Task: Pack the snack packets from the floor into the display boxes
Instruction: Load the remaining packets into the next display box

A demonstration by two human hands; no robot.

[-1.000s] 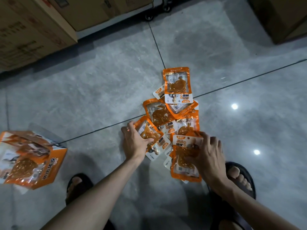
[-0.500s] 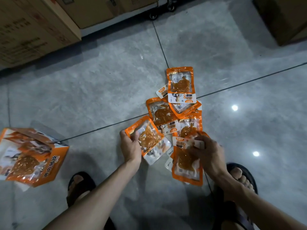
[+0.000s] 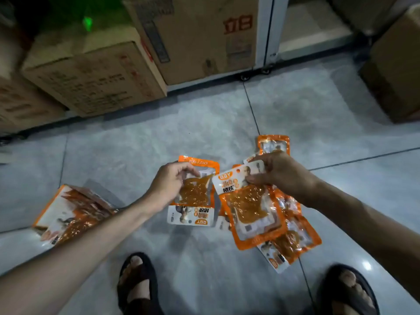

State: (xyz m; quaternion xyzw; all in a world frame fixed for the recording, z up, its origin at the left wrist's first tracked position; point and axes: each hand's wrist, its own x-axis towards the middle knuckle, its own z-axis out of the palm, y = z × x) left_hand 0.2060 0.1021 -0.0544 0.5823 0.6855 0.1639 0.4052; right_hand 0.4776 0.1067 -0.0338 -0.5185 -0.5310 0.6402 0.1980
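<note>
My left hand [image 3: 171, 183] grips one orange snack packet [image 3: 195, 196] by its top edge, lifted off the grey tiles. My right hand [image 3: 280, 170] holds a second orange packet [image 3: 250, 210] by its white label end, so it hangs down beside the first. Under and behind the right hand, several more packets [image 3: 293, 242] lie in a loose heap on the floor, one of them [image 3: 273, 143] poking out beyond the knuckles. An orange and white display box [image 3: 68, 214] lies on its side at the left, with packets inside it.
Stacked brown cartons [image 3: 95, 76] line the back wall, beside a white wheeled rack [image 3: 261, 53]. Another carton [image 3: 395, 71] stands at the right. My two sandalled feet [image 3: 136, 278] rest on the floor near the bottom edge.
Both hands have risen from the heap, each lifting a packet clear of the floor. The view has tilted up, bringing the cartons and rack into sight.
</note>
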